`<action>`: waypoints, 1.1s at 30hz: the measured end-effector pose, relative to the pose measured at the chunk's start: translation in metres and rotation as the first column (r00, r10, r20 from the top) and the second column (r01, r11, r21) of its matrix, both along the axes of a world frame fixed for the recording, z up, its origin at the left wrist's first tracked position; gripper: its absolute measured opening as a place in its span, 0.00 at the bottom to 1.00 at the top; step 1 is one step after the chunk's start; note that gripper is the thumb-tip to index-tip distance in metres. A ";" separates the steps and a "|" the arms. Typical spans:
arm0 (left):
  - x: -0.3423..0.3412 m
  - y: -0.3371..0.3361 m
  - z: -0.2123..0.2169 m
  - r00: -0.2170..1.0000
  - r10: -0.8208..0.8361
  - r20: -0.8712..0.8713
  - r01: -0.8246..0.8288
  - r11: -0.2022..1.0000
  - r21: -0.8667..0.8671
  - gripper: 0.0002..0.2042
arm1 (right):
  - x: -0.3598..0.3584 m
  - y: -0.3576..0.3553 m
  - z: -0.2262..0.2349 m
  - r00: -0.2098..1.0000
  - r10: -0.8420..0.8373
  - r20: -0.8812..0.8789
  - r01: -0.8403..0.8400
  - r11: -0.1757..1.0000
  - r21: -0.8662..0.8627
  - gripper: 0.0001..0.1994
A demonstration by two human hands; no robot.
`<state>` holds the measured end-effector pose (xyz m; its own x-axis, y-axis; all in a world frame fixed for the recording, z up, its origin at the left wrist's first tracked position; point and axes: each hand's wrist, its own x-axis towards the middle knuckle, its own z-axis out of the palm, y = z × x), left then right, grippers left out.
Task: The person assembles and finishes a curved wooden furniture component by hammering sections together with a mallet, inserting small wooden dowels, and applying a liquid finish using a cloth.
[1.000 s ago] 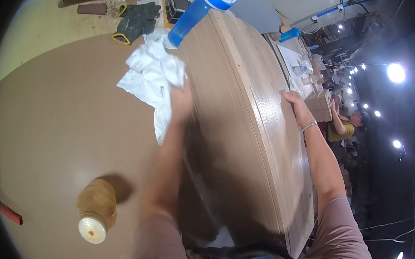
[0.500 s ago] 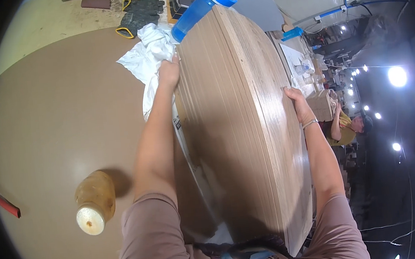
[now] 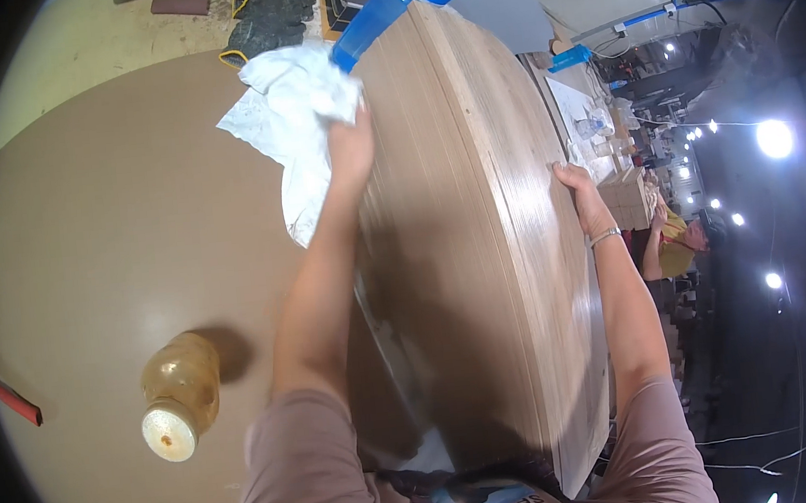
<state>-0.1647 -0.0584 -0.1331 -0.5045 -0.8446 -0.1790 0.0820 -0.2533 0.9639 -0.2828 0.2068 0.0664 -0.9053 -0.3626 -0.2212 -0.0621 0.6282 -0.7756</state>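
Observation:
A stack of wood-grain panels (image 3: pixel 441 248) stands before me, with its pale top board facing right. My left hand (image 3: pixel 352 150) is closed on a crumpled white cloth (image 3: pixel 288 117) beside the panels' left side. The cloth hangs down toward the brown work surface (image 3: pixel 129 229). My right hand (image 3: pixel 579 186) rests on the far right edge of the top board, thumb on its face; the other fingers are hidden behind the edge. A blue water bottle (image 3: pixel 381 21) with a white-handled lid leans by the far end of the stack, just beyond the cloth.
A yellowish plastic bottle (image 3: pixel 182 379) with a white cap stands on the brown surface at left. Dark work gloves (image 3: pixel 272 22) with yellow cuffs lie at the back. A red strip (image 3: pixel 18 403) is at the left edge. Another person (image 3: pixel 678 239) handles boards at right.
My left hand has moved slightly right, lifting the cloth toward the panels. The right hand stays at the board's edge.

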 end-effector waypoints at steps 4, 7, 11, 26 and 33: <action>0.026 0.053 -0.037 0.960 0.055 -0.276 -0.068 0.997 -0.037 0.28 | 0.000 0.006 0.001 1.000 -0.011 0.024 0.011 1.000 -0.003 0.18; 0.024 0.008 -0.030 0.992 -0.126 -0.007 0.126 0.992 0.007 0.30 | -0.001 0.003 -0.001 0.999 0.018 0.050 -0.019 1.000 0.009 0.18; 0.020 -0.003 -0.033 0.978 -0.115 0.176 0.117 0.993 0.000 0.33 | -0.002 -0.006 -0.013 0.999 0.018 0.035 -0.019 1.000 0.004 0.18; 0.249 0.267 0.056 0.812 -0.542 -0.218 0.449 0.817 -0.361 0.22 | 0.016 0.057 0.007 0.823 0.190 -0.535 -0.084 0.973 0.216 0.31; 0.139 0.153 0.088 0.862 -0.200 -0.466 0.100 0.968 -0.230 0.19 | 0.104 0.145 -0.012 0.986 -0.033 -0.161 0.071 0.969 0.235 0.34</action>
